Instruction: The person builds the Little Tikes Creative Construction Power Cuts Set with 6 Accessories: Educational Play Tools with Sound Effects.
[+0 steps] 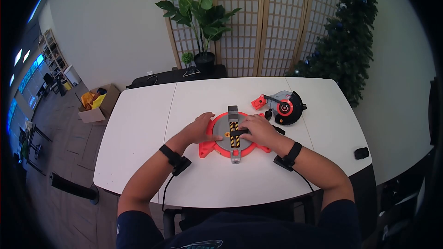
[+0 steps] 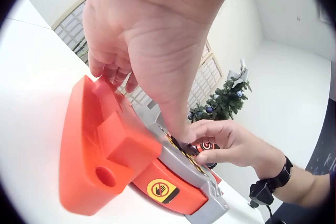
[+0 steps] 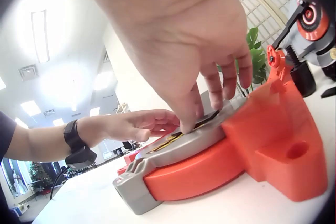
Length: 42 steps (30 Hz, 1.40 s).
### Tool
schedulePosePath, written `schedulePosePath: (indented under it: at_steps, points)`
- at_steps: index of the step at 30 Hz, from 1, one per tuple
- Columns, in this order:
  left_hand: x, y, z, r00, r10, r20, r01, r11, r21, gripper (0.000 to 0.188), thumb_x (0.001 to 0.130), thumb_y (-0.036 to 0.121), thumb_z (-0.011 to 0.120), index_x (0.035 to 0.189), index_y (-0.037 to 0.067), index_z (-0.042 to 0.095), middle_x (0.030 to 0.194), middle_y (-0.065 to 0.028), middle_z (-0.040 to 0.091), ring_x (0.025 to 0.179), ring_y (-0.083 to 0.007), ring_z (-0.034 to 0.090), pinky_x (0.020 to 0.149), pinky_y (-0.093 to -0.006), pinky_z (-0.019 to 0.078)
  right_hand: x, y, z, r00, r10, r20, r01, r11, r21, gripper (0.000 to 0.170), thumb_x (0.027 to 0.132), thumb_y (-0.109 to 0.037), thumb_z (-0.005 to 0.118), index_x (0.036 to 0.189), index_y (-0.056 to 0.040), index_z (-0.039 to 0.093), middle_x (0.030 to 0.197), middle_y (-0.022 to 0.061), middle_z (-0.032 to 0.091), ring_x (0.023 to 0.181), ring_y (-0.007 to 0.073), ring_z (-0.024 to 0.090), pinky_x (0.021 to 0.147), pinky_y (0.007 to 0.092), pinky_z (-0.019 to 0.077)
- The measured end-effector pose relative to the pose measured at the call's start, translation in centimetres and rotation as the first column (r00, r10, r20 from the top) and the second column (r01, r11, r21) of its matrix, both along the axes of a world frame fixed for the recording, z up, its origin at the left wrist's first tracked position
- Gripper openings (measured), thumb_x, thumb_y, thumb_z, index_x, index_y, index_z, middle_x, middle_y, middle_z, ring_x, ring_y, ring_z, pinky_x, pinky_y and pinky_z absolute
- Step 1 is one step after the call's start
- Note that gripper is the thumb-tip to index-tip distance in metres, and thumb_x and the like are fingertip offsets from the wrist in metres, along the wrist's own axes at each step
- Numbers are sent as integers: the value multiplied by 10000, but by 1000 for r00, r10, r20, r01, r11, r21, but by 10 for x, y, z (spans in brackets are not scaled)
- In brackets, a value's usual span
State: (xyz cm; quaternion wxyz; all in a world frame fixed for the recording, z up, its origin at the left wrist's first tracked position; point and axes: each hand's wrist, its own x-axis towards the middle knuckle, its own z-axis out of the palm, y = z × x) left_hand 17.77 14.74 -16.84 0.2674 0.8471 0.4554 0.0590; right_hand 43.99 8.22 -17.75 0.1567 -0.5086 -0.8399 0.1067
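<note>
A round toy miter saw base (image 1: 222, 146), orange-red with a grey top, lies flat on the white table. A black-and-yellow striped strip (image 1: 233, 143) runs across its middle. My left hand (image 1: 199, 129) grips the base's left side, fingers at the red rim and thumb over the grey top. My right hand (image 1: 261, 131) pinches the right end of a small flat black piece (image 1: 238, 133) that lies across the striped strip. In the right wrist view, the thumb and fingertips come down right at this black piece (image 3: 203, 121), partly covering it.
The toy saw head (image 1: 290, 106), with its black round blade and red handle end, lies on the table (image 1: 138, 129) beyond the right hand. A small black part (image 1: 268, 114) stands beside it. Another black object (image 1: 361, 153) sits by the right edge.
</note>
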Motion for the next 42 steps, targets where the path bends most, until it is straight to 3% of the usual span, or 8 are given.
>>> schedulePosePath:
  at_steps: [7, 13, 16, 22, 26, 28, 35, 42]
  points:
    - [-4, 0, 4, 996, 18, 82, -31, 987, 157, 704, 791, 393, 819, 1325, 52, 513, 1364, -168, 530, 1246, -314, 531, 1027, -392, 468, -2, -4, 8, 986, -68, -151, 54, 994, -97, 203, 803, -165, 773, 940, -46, 681, 831, 64, 706, 769, 225, 681, 705, 330, 535]
    - [8, -10, 22, 963, -64, 263, 52, 997, 52, 405, 879, 312, 755, 1169, 58, 628, 1009, -86, 683, 873, -187, 617, 779, -322, 514, -1, 2, 6, 858, -144, -493, 3, 961, -276, 195, 857, -135, 741, 1005, -29, 671, 858, 64, 715, 774, 178, 689, 715, 299, 535]
    - [19, -20, 26, 948, -97, 305, 85, 995, 52, 320, 933, 282, 700, 1147, 48, 656, 913, -54, 696, 760, -136, 614, 727, -296, 521, -6, -5, 17, 867, -89, -490, -17, 978, -207, 191, 846, -112, 744, 1013, -47, 677, 868, 56, 699, 831, 184, 685, 751, 302, 539]
    - [28, -15, 20, 881, 35, 471, 163, 914, -372, 208, 970, 162, 650, 1122, 25, 687, 896, -10, 704, 724, -66, 615, 691, -234, 518, -14, -17, 24, 951, 53, -304, 17, 974, 224, 182, 828, -116, 756, 984, -75, 673, 910, 58, 663, 953, 206, 659, 815, 308, 537]
    - [30, -18, 24, 833, 72, 549, 163, 916, -368, 209, 952, 92, 657, 1146, 16, 670, 908, -13, 700, 742, -62, 625, 702, -225, 524, -13, -21, 24, 922, 64, -382, 28, 973, 229, 205, 841, -118, 746, 1012, -62, 648, 930, 64, 673, 939, 206, 660, 817, 311, 536]
    - [29, -15, 21, 794, 84, 602, 185, 910, -371, 259, 925, 54, 675, 1168, -29, 639, 976, -50, 700, 814, -77, 656, 768, -242, 568, -13, -20, 25, 837, -71, -542, 46, 997, -59, 244, 847, -115, 742, 1054, -57, 626, 967, 66, 685, 930, 199, 666, 811, 319, 538]
    - [19, -9, 18, 883, 79, 463, 63, 957, -284, 225, 891, 18, 685, 1109, -9, 637, 944, -36, 682, 869, -88, 646, 803, -241, 518, 20, -8, 18, 879, -70, -472, 41, 997, -72, 256, 839, -141, 747, 1040, -39, 625, 946, 77, 702, 864, 207, 685, 777, 329, 547]
    - [-12, 13, 4, 908, 225, 353, -115, 945, -306, 167, 890, 62, 690, 1039, 8, 638, 934, -57, 699, 874, -116, 654, 809, -246, 500, 89, 3, 11, 954, -300, -30, 291, 942, -165, 160, 811, -166, 739, 932, -74, 689, 888, 70, 721, 881, 237, 699, 737, 355, 549]
